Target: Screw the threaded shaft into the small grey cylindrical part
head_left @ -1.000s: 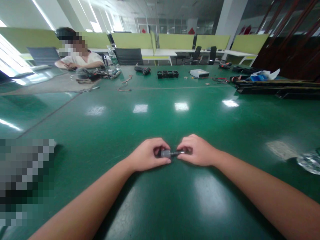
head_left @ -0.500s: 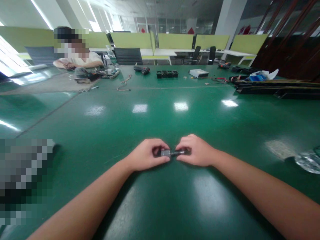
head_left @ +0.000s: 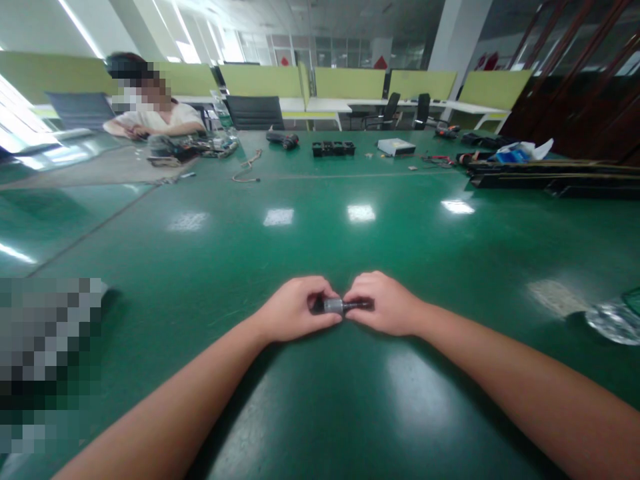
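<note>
My left hand is closed, thumb and fingertips around a small grey cylinder. From the cylinder's right end a thin dark shaft points to the right. My right hand pinches that shaft close to the cylinder, so the two sets of fingertips nearly meet. Both hands are low over the green table. Fingers partly cover the piece, and its exact kind is too small and blurred to tell.
A blurred-out grey box is at the near left. Clear plastic lies at the right edge. Along the far side are a white box, a black part, a cable and dark strips. Another person sits far left.
My right hand has slid left along the shaft, closing the gap to my left hand. My left hand keeps its hold on the grey cylinder, almost still.
</note>
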A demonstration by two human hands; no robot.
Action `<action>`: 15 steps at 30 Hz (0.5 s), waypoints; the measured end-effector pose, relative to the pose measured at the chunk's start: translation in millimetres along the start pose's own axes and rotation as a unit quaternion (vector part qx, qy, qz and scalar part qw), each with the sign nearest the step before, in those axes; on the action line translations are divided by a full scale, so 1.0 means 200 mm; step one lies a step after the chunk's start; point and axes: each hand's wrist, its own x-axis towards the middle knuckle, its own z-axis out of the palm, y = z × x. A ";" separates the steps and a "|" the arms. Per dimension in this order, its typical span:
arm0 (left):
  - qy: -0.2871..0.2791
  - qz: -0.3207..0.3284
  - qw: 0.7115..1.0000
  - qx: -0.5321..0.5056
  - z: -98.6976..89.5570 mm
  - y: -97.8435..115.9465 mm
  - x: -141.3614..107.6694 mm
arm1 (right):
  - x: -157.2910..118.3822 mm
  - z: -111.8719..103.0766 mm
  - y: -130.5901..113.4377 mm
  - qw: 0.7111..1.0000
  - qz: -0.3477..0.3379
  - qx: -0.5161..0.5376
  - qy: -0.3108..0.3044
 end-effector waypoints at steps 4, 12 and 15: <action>0.009 -0.007 1.000 0.001 0.02 0.01 0.00 | 0.00 0.00 0.00 1.000 0.004 0.005 0.001; 0.021 -0.004 1.000 0.003 0.03 0.01 0.00 | 0.00 -0.01 0.00 1.000 -0.006 0.000 -0.003; 0.022 -0.002 1.000 0.002 0.02 0.01 0.00 | 0.00 -0.01 0.00 1.000 -0.005 0.001 -0.005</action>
